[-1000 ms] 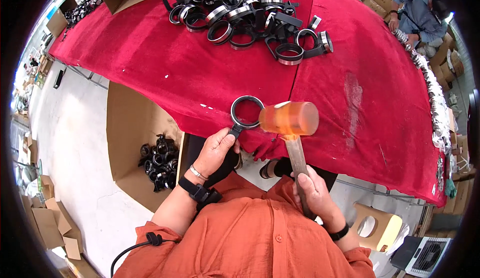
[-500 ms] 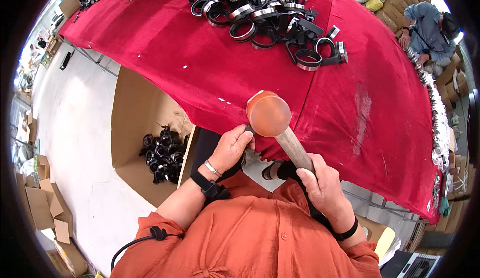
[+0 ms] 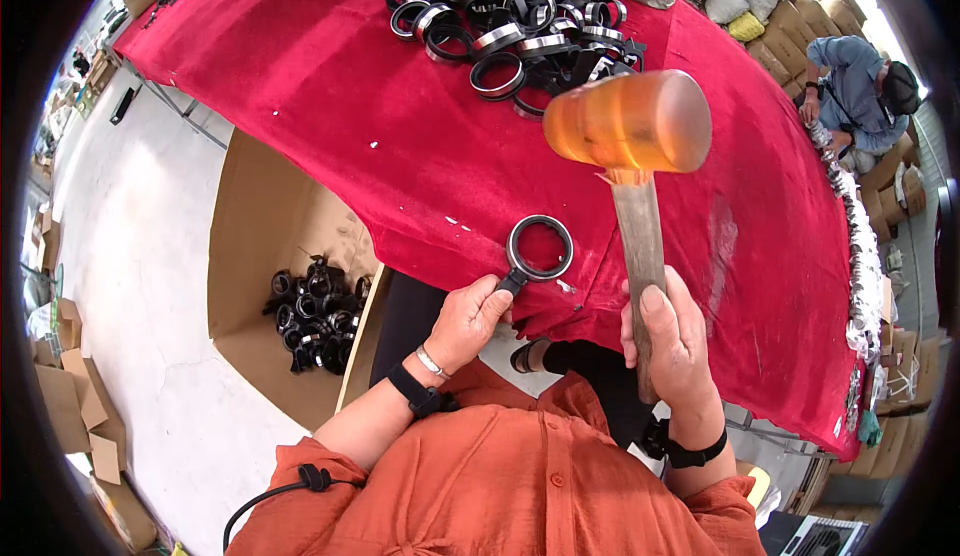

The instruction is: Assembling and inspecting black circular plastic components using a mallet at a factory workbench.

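My right hand [image 3: 672,341] is wrapped round the wooden handle of a mallet [image 3: 630,126]. Its amber, barrel-shaped head is raised above the table, apart from anything below. Between the thumb and fingers of my left hand [image 3: 468,324] is the short black stem of a black ring with a silver inner band [image 3: 540,248]. That ring lies at the near edge of the red cloth, its opening facing up. Farther back, a heap of similar black and silver rings [image 3: 497,76] is partly hidden by the mallet head.
A red cloth [image 3: 420,176] covers the table. Left of my legs, an open cardboard box [image 3: 245,286] holds several black ring parts [image 3: 315,316]. Another person [image 3: 860,96] works at the far right, beside a long row of parts. Flattened cartons [image 3: 80,396] lie on the left floor.
The mallet has lifted off the ring and swung up and to the right in my right hand. The ring, hidden before under the mallet head, now shows in my left hand.
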{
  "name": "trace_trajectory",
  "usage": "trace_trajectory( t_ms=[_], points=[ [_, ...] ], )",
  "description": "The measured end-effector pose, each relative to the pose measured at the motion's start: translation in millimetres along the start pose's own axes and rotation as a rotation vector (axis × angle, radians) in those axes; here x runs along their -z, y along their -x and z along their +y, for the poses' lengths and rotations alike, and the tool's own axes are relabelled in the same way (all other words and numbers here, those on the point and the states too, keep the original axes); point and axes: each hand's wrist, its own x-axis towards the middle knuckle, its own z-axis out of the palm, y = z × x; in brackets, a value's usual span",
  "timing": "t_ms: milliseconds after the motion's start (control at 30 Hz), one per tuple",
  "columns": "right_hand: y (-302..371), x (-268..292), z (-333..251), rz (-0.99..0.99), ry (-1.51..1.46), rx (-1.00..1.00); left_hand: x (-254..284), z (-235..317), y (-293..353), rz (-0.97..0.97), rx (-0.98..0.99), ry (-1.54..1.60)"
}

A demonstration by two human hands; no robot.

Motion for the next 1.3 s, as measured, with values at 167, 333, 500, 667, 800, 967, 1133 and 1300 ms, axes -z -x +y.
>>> trace_trajectory(
  t_ms=[167, 333, 500, 667, 800, 967, 1133, 1300],
  points=[
    [-11, 14, 40, -0.054, 0.087, -0.34, 1, 0, -2, -0.079, 0.016, 0.038],
    [-4, 19, 1, 0.031, -0.007, -0.165, 2, -1, -2, -0.068, 0.032, 0.049],
    [-11, 18, 38, -0.015, 0.152, -0.291, 2, 0, -4, -0.118, 0.027, 0.056],
    [-8, 23, 23, -0.036, 0.302, -0.233, 6, -2, -1, -0.102, 0.039, 0.037],
    [-7, 9, 28, -0.007, 0.425, 0.089, 6, 2, -4, -0.127, 0.049, 0.029],
    [-41, 14, 23, -0.087, 0.512, -0.095, 5, -4, -3, -0.109, 0.069, 0.03],
    [-11, 13, 8, 0.043, 0.315, -0.041, 6, -2, -2, -0.114, 0.003, 0.028],
    [-19, 24, 32, -0.023, 0.162, -0.35, 9, -1, -9, -0.202, 0.066, 0.109]
  ],
)
